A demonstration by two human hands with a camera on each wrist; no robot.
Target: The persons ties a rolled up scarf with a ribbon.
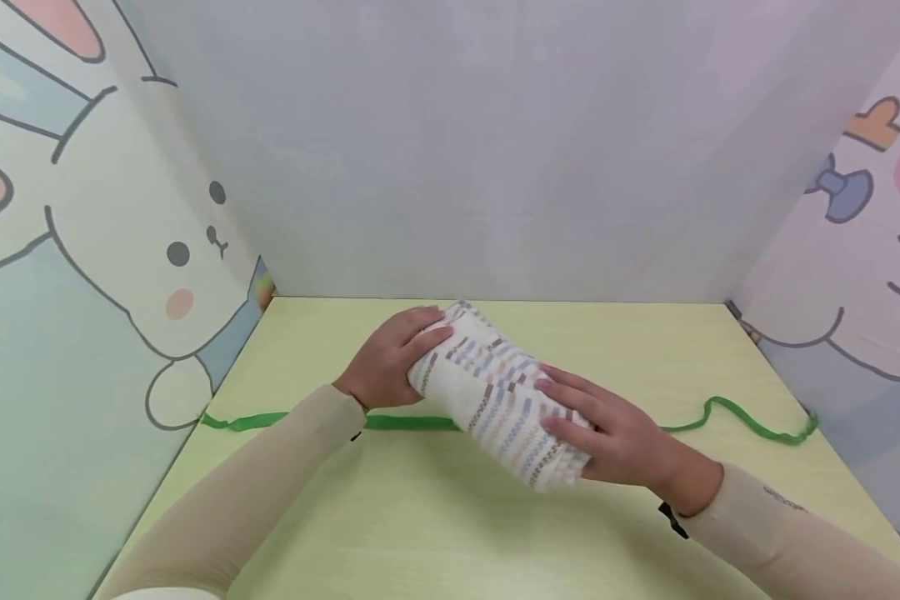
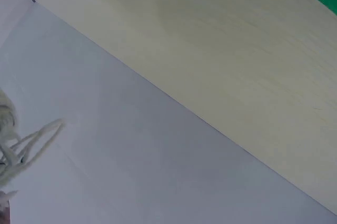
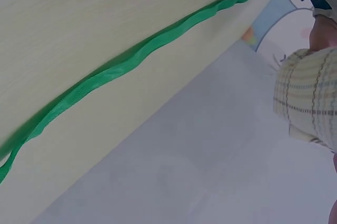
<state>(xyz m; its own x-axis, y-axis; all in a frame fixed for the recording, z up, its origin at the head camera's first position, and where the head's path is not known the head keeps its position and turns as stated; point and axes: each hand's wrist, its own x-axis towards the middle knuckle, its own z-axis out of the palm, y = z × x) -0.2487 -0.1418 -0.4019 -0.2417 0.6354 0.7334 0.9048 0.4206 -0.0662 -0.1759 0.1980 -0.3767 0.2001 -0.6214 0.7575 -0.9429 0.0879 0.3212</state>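
Observation:
A rolled-up striped towel, white with blue, brown and beige dashes, is held at a slant over the table in the head view. My left hand grips its upper left end. At the lower right end my right hand holds it, fingers spread across the top; its thumb is hidden. Behind and below the towel a green ribbon runs across the table, its middle covered. Pale loose threads show at the edge of the left wrist view. The towel also appears at the right of the right wrist view.
The pale yellow table ends at a plain grey back wall. Side panels with a cartoon rabbit on the left and another cartoon figure on the right flank it. The ribbon's right end lies in a wavy curve.

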